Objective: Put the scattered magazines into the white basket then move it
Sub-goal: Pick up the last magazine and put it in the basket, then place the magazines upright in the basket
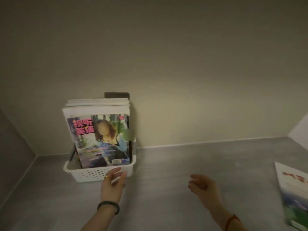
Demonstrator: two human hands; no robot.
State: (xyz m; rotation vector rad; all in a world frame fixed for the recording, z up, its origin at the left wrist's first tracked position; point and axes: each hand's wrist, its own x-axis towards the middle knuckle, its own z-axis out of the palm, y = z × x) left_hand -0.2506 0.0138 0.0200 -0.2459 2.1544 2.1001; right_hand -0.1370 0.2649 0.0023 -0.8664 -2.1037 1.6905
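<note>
A white perforated basket (86, 174) stands on the grey surface near the back left corner. Several magazines (100, 135) stand upright in it, leaning back against the wall; the front one shows a colourful cover with red characters. My left hand (113, 184) is just in front of the basket's right front edge, fingers spread, holding nothing. My right hand (202, 186) hovers over the surface to the right, fingers loosely curled and apart, empty. Another magazine (295, 195) lies flat at the right edge, partly cut off.
The grey surface (166, 172) meets a beige wall (183, 72) at the back and a side wall at the left. A dark plate (116, 95) on the wall shows behind the magazines. A white object (300, 129) sits at far right.
</note>
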